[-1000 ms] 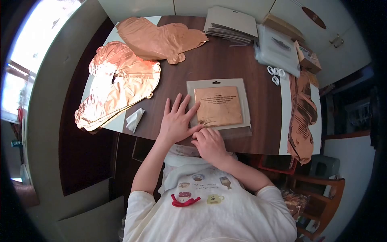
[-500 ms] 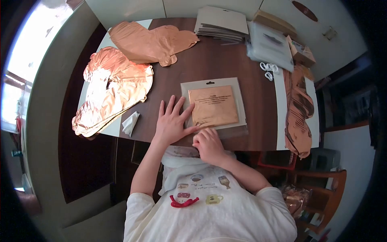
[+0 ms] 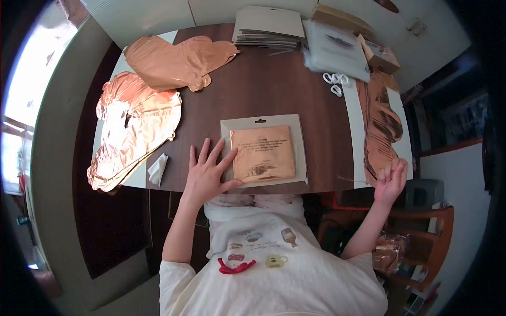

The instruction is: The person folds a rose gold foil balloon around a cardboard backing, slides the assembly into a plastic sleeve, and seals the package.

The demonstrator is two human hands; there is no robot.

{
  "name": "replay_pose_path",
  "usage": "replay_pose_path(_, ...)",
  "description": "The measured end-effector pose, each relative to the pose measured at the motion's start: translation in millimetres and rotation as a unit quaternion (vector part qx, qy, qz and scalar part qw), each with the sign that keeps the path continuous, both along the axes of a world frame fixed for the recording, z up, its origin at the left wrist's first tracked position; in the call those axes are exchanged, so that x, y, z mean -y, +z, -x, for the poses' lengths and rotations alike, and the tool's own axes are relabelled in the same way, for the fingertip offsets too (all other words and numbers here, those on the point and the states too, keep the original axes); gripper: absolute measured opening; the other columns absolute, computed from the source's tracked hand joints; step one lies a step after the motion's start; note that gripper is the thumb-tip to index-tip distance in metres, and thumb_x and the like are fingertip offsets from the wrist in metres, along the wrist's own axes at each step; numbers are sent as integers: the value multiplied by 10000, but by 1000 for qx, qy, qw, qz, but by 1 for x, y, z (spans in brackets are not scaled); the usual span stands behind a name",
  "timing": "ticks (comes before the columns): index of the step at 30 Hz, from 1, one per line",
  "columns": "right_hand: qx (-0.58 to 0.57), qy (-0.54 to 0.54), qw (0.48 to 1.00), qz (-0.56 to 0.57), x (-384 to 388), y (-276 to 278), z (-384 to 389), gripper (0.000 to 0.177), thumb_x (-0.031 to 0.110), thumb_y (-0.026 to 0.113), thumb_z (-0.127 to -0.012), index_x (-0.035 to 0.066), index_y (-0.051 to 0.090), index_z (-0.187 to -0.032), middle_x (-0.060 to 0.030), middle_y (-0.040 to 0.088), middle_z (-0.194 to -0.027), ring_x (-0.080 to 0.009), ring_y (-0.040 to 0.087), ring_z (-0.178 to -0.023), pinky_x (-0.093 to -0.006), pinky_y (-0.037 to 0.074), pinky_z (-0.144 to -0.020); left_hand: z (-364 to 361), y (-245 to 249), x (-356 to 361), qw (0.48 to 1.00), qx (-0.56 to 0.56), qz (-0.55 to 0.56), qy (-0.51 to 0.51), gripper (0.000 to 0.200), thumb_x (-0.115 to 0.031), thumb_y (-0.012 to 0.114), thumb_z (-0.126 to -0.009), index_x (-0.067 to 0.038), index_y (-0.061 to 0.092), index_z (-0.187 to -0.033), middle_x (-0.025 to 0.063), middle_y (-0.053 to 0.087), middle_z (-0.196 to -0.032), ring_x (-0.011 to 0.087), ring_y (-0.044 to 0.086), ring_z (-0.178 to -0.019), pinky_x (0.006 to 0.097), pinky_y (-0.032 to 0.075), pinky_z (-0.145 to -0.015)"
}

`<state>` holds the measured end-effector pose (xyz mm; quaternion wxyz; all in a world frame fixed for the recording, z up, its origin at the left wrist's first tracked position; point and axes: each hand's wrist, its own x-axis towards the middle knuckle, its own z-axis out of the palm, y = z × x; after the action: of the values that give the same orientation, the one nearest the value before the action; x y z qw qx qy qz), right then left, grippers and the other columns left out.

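My left hand (image 3: pixel 207 174) lies flat with fingers spread, its fingertips and thumb over the left edge of a flat package. In that package, a folded copper-coloured foil balloon (image 3: pixel 263 152) printed with dark text lies on a grey backing card (image 3: pixel 299 142) with a hang hole at the top. Clear film shows along the card's lower edge. Out to the right, over the table's front edge, my right hand (image 3: pixel 391 181) is closed in a pinch. A thin, faint see-through strip (image 3: pixel 350 180) trails leftward from its fingers.
Copper foil balloons (image 3: pixel 142 126) lie flat at the left, another (image 3: pixel 179 60) behind them. A white crumpled tissue (image 3: pixel 157 169) is near the left front. At the back stand stacked grey cards (image 3: pixel 269 26), clear bags (image 3: pixel 337 50) and white rings (image 3: pixel 336 79). More copper foil (image 3: pixel 380 124) lies at right.
My right hand has swung from the package's lower edge far to the right, with the thin strip trailing from it. My left hand stays on the package. The whole view has shifted slightly.
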<state>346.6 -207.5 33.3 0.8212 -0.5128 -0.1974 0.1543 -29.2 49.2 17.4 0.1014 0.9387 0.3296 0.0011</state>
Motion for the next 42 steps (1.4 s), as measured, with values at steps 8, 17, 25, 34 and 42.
replay_pose_path(8,625,289,661,298,-61,9,86,713,476,801,-614,82,607,-1176,-57,591,-1253,-210,675,-767,-305,547,-668,15,10,15,986,56,-17,-156,775,-675,511,-788,-204,429,-1398,43,426,-1431,287,350,-1352,576,194,-1115)
replay_pose_path(17,702,262,584,313,-62,-18,85,590,432,782,-630,102,651,-1100,17,596,-1265,-124,581,-523,-249,491,-522,24,-6,27,984,2,-34,-175,663,-395,689,-771,-174,464,-1354,30,449,-1413,227,387,-1337,587,214,-1111)
replay_pose_path(25,691,224,628,279,-60,-27,94,382,306,787,-662,113,692,-978,18,659,-1137,-124,598,-537,-252,491,-517,26,-22,33,980,144,-42,-132,375,-189,718,-761,-142,639,-1125,18,600,-1261,215,520,-1234,564,264,-1096)
replay_pose_path(34,642,140,712,250,-71,-36,112,93,131,728,-749,87,650,-774,-5,680,-888,-142,643,-578,-276,503,-496,15,-27,42,961,276,12,-18,72,-65,672,-800,-51,604,-821,74,678,-1110,244,622,-1101,523,344,-1061)
replay_pose_path(42,615,111,722,298,-72,-42,125,157,80,713,-746,83,557,-761,-21,650,-821,-183,639,-566,-296,516,-482,5,-31,49,946,321,-3,43,226,11,661,-804,-41,474,-688,121,691,-1048,296,649,-1039,503,470,-950)
